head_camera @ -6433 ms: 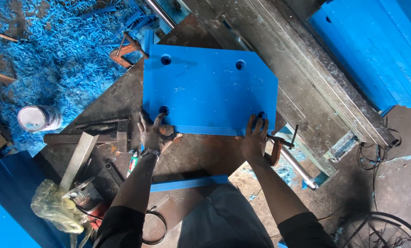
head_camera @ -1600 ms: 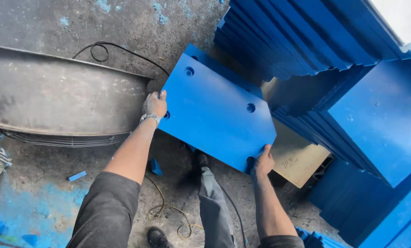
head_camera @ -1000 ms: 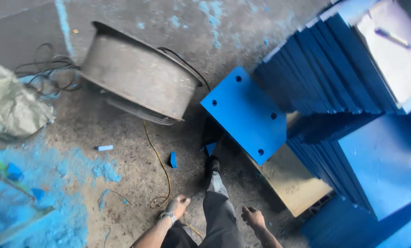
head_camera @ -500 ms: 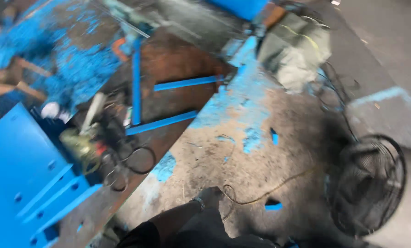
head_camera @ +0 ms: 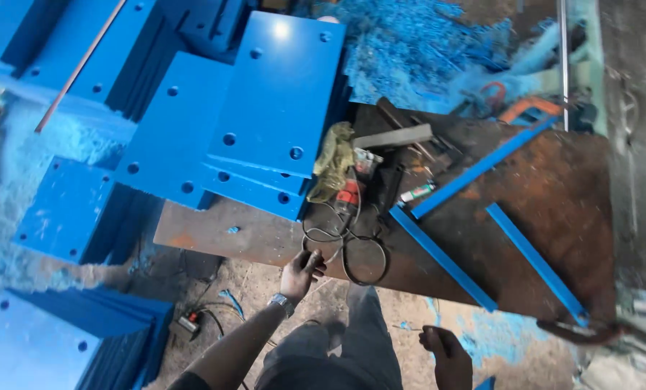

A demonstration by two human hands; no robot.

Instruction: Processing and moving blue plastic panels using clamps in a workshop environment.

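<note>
Three blue strips are lying on the rusty bench, their long axes running diagonally; two are sloping down toward the right and the third is slanting up toward the far right. About three blue plates with round holes are resting stacked on the bench's left end. The left hand is reaching forward to the near bench edge, fingers curling loosely, touching or nearly touching the coiled black cable, though blur is hiding any real grip. The right hand is hanging low, fingers loosely curled and holding nothing.
</note>
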